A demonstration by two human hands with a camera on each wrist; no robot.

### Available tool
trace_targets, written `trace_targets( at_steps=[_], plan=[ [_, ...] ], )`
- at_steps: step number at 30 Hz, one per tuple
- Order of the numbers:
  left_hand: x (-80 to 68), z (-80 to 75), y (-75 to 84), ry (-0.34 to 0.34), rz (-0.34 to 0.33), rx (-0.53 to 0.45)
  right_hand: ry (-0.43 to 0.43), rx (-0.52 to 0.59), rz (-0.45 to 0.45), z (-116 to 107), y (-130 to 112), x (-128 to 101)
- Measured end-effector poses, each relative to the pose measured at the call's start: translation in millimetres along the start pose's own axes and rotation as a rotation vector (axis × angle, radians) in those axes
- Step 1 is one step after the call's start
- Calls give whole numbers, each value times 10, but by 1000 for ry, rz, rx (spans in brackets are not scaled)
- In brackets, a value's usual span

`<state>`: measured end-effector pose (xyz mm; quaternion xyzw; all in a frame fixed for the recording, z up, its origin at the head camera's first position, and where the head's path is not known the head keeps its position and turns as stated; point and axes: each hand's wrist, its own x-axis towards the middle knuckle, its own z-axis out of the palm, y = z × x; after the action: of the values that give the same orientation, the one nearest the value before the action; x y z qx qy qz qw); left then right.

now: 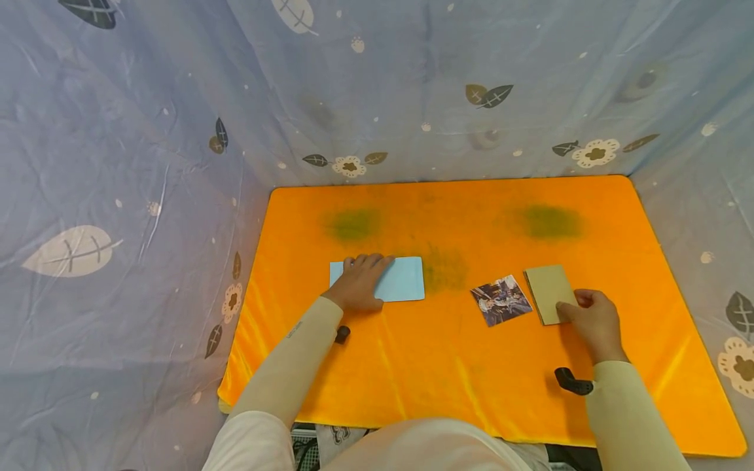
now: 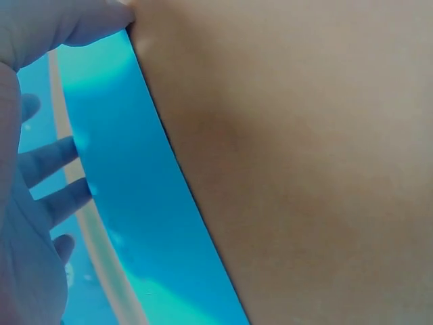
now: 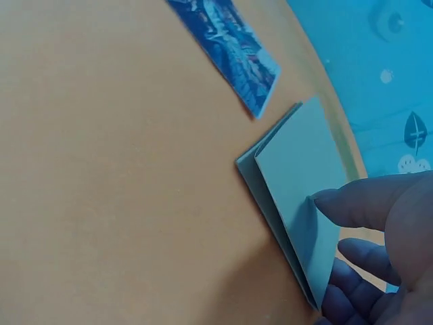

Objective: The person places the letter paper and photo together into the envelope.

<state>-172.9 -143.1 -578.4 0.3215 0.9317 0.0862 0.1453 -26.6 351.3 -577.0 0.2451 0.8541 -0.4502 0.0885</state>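
Fingers (image 1: 372,262) of the left hand (image 1: 358,288) straddle the light-blue card (image 1: 406,280), thumb at the near edge and tips at the far edge; its long axis runs left to right on the orange-covered bench (image 1: 459,379). The right hand (image 1: 596,324) pinches the tan folded card (image 1: 548,288), thumb on the cover; that card's long axis points away from the person, far end leaning left. A picture card (image 1: 501,301) lies tilted just left of it.
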Motion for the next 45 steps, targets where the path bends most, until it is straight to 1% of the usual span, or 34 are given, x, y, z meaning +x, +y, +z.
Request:
trace_targets(
  at_steps=[5, 7, 13, 17, 19, 22, 25, 29, 39, 45],
  plan=[
    [-10, 12, 1, 16, 7, -2, 29, -51, -14, 36, 21, 32],
    [-13, 18, -3, 20, 7, -5, 54, -91, -29, 77, 11, 46],
    [-17, 11, -8, 24, -1, -11, 115, -214, -107, 281, -114, 53],
    [-17, 1, 2, 23, -2, -14, 150, -252, -176, 414, -215, 37],
    [-16, 0, 9, 24, 0, -21, 134, -233, -215, 466, -257, 31],
    [-15, 6, 11, 22, -1, -17, 56, -178, -261, 526, -293, 24],
    [-16, 17, 4, 21, -8, -10, -6, -152, -287, 577, -319, 18],
    [-22, 30, -3, 26, -11, -14, -13, -170, -290, 649, -353, 14],
    [-46, 32, 20, 30, -14, -12, 14, -235, -197, 777, -471, -26],
    [-55, 22, 33, 27, -9, -15, 14, -207, -186, 818, -463, -30]
  ],
)
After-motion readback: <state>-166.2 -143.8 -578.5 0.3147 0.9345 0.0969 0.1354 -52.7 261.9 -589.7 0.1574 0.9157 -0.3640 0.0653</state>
